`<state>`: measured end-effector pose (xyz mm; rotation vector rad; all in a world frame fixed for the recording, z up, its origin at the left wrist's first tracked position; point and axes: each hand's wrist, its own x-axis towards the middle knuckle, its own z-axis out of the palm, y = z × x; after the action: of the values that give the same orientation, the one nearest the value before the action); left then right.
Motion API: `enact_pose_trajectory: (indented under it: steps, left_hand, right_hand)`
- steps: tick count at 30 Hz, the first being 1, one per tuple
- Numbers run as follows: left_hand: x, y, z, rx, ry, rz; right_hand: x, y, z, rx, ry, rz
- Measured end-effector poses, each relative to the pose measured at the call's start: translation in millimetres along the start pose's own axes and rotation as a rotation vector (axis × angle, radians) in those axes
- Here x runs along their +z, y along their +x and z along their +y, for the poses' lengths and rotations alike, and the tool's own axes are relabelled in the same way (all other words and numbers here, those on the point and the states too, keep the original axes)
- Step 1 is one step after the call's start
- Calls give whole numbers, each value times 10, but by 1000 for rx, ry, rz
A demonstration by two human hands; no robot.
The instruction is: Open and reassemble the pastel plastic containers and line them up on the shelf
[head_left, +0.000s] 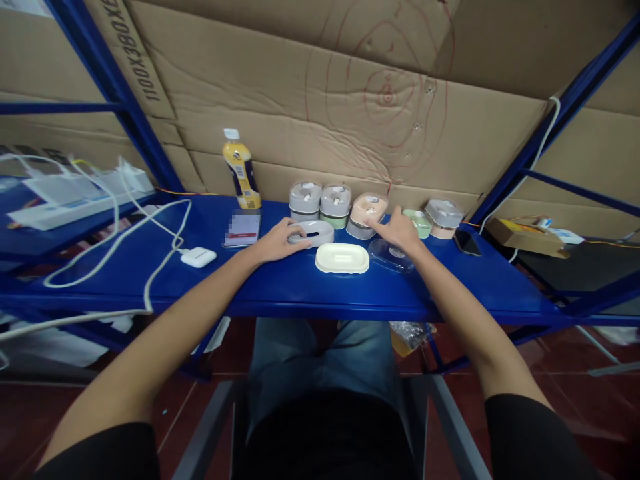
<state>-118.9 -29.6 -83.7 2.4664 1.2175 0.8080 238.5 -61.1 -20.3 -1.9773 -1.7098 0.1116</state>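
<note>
My left hand (277,240) grips the left end of a pale grey oval plastic cover (325,231) with a dark slot in it. My right hand (401,232) has its thumb on a small peach-topped plastic container (369,207) and its fingers at the right side; the container looks slightly tilted. A cream oval plastic piece (343,259) lies between my hands near the table's front. Beside it, under my right wrist, is a clear plastic lid (391,256). A green container (419,223) is partly hidden behind my right hand.
Grey-topped containers (305,199) stand along the back, another stack (443,217) to the right. A yellow drink bottle (243,170), a phone (243,229), a white earbud case (198,257) and cables are left. A dark phone (468,243) lies right. Blue posts frame the blue table (280,290).
</note>
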Motion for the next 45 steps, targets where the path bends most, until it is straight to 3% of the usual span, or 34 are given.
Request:
enact_pose_trajectory:
  steps: [5, 12, 30, 35, 38, 40, 42, 45]
  left_hand:
    - [-5, -14, 7, -11, -6, -1]
    - [11, 13, 2, -29, -4, -13]
    - [32, 14, 6, -29, 4, 6]
    - [27, 14, -2, -16, 3, 19]
    - [-2, 10, 47, 5, -20, 73]
    - [-13, 2, 140, 57, -62, 132]
    - [3, -9, 279, 129, -110, 159]
    - [96, -23, 515, 178, -156, 106]
  right_hand:
    - [138, 148, -284, 48, 42, -41]
    - [252, 385, -158, 86, 92, -58]
    - [444, 504, -21, -31, -16, -59]
    - [205, 476, 79, -41, -106, -131]
    - [-64, 352, 230, -152, -160, -336]
    - [-215, 221, 339, -214, -174, -521]
    - [-304, 83, 431, -226, -196, -624]
    - [-338, -54, 533, -240, -232, -603]
